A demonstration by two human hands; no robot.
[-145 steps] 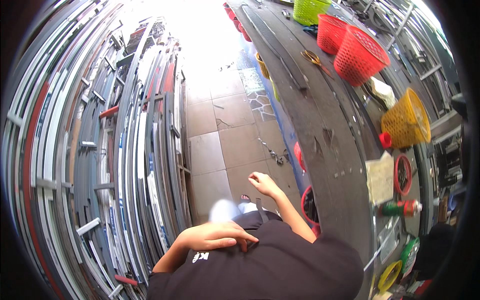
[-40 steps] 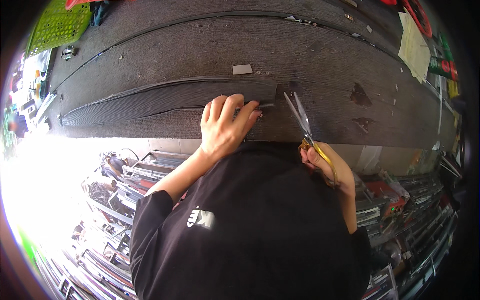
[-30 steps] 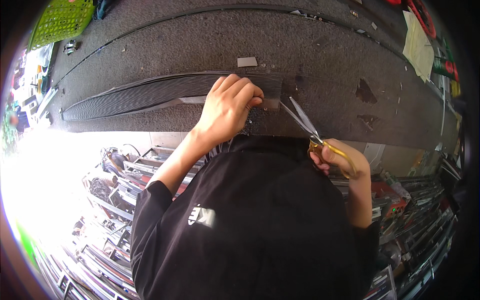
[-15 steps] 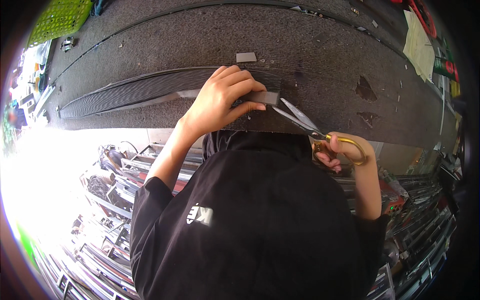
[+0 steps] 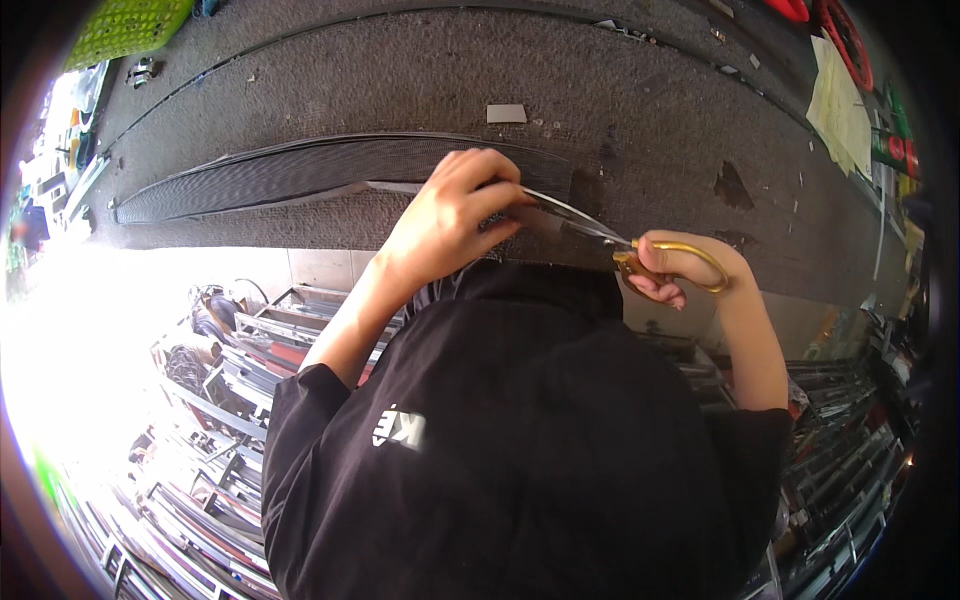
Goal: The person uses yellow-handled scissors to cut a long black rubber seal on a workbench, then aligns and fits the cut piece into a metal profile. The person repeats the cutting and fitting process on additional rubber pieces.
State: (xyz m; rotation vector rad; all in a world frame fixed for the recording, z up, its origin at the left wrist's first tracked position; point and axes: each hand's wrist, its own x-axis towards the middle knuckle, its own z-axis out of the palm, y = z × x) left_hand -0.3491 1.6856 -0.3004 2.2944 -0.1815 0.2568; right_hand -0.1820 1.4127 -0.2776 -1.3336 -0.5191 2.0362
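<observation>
- Two bare hands are at the near edge of a dark, cloth-textured bench [image 5: 400,80].
- Left hand [image 5: 465,205]: fingers and thumb pinch the near edge of a dark mesh strip [image 5: 300,170], close to its right end; the strip lies lengthwise along the bench.
- Right hand [image 5: 692,266]: holds gold-handled scissors [image 5: 620,241], blades pointing left to the pinching fingers; whether they bite the mesh is hard to tell.
- Beyond the strip lies a small pale rectangle [image 5: 506,114].
- Far left, a green basket [image 5: 130,30].
</observation>
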